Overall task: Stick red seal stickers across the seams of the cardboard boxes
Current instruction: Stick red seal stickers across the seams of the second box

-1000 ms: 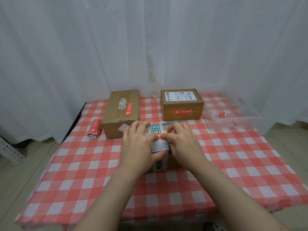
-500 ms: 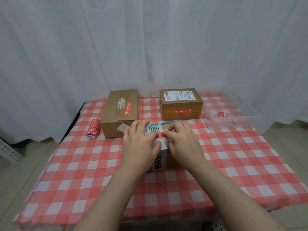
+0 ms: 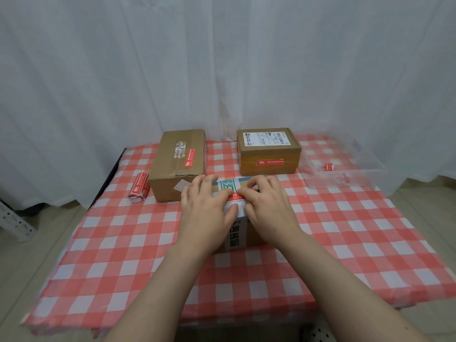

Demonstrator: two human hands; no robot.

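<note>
While both hands press it, red sticker tops box

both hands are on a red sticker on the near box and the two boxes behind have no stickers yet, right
No. The head view shows both already sealed: the left box has a red sticker on top, the right box one on its front. The left hand and right hand are on a sticker on the near box.

Three cardboard boxes, two hands, one sticker roll, one clear bin.
</note>
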